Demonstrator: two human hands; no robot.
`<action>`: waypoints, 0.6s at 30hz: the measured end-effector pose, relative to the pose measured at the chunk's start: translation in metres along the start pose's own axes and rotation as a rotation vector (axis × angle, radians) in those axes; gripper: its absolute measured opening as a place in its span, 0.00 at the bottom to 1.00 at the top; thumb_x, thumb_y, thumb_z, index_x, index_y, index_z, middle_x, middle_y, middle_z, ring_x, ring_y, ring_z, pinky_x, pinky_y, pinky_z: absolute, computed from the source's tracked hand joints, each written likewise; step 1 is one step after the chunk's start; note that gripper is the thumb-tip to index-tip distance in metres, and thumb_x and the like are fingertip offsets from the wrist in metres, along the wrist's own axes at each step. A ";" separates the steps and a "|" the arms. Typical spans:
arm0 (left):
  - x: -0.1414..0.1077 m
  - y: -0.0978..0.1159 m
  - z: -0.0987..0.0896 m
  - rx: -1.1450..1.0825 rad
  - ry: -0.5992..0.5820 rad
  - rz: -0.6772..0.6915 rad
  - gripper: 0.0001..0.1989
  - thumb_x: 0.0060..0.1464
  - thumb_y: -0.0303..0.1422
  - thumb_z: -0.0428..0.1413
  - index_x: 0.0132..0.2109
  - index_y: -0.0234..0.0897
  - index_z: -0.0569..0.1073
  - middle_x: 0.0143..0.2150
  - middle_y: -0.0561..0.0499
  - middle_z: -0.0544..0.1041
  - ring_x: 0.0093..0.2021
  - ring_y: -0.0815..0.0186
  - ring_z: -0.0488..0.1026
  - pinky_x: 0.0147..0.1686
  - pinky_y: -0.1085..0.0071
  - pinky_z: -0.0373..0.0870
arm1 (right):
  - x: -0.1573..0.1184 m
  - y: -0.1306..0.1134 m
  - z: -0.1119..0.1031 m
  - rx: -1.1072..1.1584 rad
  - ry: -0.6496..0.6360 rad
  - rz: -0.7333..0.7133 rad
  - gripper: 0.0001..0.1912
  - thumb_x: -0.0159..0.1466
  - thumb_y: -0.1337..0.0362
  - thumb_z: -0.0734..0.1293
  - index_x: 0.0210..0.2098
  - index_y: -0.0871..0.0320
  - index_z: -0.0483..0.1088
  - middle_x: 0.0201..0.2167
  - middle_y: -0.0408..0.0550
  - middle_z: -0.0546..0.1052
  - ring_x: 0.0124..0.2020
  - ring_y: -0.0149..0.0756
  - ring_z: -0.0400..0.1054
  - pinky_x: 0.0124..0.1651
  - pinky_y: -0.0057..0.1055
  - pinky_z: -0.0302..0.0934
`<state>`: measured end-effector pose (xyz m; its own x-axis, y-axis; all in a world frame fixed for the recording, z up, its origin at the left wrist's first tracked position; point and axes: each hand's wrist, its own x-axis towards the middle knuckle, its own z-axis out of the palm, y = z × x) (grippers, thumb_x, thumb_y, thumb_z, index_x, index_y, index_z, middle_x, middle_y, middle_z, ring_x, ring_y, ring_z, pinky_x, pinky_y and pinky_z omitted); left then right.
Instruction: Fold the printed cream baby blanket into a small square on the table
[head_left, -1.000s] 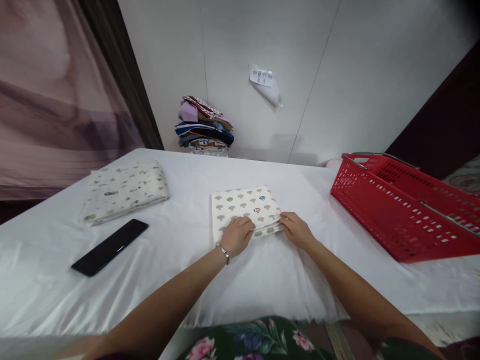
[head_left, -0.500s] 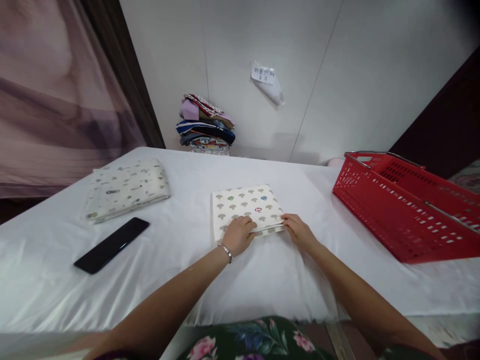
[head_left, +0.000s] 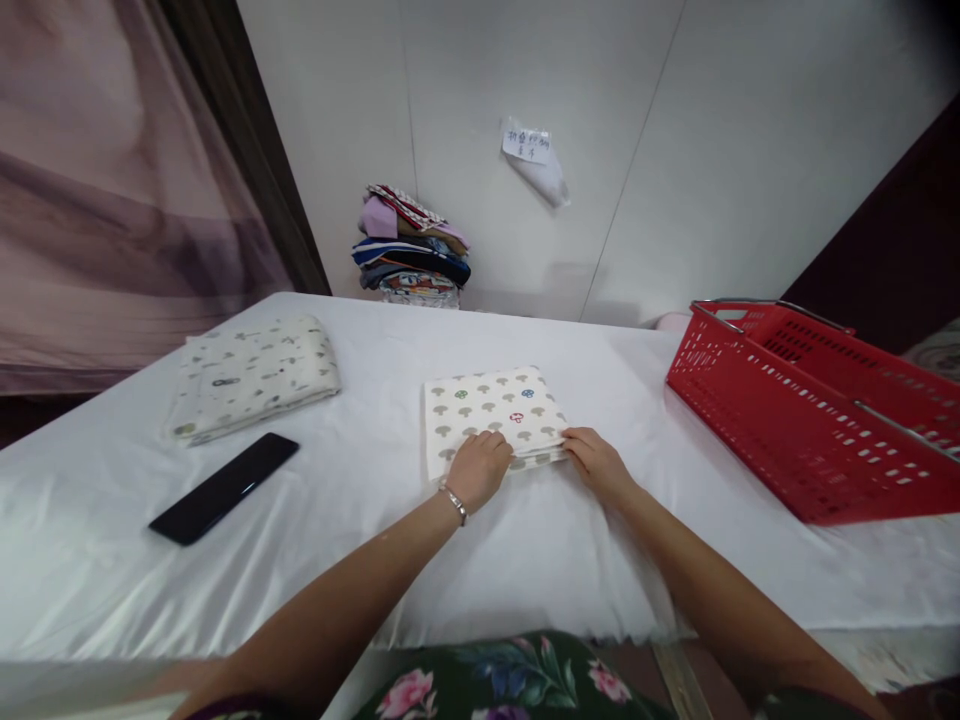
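Observation:
A folded white cloth with a mushroom print (head_left: 491,405) lies flat in the middle of the white-covered table (head_left: 360,520). My left hand (head_left: 480,470), with a silver bracelet at the wrist, rests on the cloth's near edge, fingers curled down around its layers. At the near right corner, my right hand (head_left: 596,460) pinches the folded edge between thumb and fingers. The cloth's layers show as a slightly parted edge between the two hands. Part of the near left side is hidden beneath my left hand.
To the left lie another folded patterned cloth (head_left: 255,375) and a black phone (head_left: 225,488). A red plastic basket (head_left: 757,430) with metal handles stands at the right. Behind the table's far edge rises a stack of folded clothes (head_left: 412,250) by the wall.
Both hands keep their hold on the near edge of the mushroom-print cloth. The fingers have shifted only very slightly; the cloth lies in the same place.

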<state>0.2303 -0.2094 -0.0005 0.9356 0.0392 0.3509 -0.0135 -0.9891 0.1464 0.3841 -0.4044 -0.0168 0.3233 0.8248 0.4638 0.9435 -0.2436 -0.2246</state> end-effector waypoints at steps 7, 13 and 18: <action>0.000 0.000 0.000 -0.021 0.038 -0.016 0.10 0.60 0.32 0.45 0.35 0.35 0.69 0.35 0.47 0.70 0.37 0.64 0.65 0.36 0.66 0.59 | 0.007 0.002 0.003 -0.088 0.006 -0.075 0.16 0.64 0.69 0.54 0.46 0.56 0.68 0.42 0.52 0.72 0.43 0.39 0.64 0.45 0.35 0.61; -0.005 -0.002 0.005 0.023 0.044 0.048 0.11 0.60 0.31 0.44 0.33 0.36 0.69 0.34 0.48 0.70 0.35 0.64 0.64 0.34 0.67 0.58 | 0.003 0.006 0.006 -0.130 0.092 -0.147 0.14 0.63 0.72 0.55 0.41 0.56 0.70 0.38 0.50 0.72 0.39 0.37 0.64 0.40 0.33 0.61; -0.007 -0.003 0.007 0.045 0.051 0.065 0.10 0.59 0.31 0.45 0.33 0.36 0.70 0.34 0.49 0.71 0.35 0.65 0.64 0.34 0.67 0.58 | 0.000 0.005 0.006 -0.121 0.064 -0.161 0.14 0.62 0.72 0.55 0.42 0.56 0.69 0.38 0.50 0.72 0.39 0.38 0.63 0.40 0.34 0.61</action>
<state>0.2263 -0.2081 -0.0097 0.9140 -0.0195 0.4052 -0.0569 -0.9951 0.0805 0.3886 -0.4031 -0.0231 0.1682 0.8248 0.5398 0.9839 -0.1739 -0.0408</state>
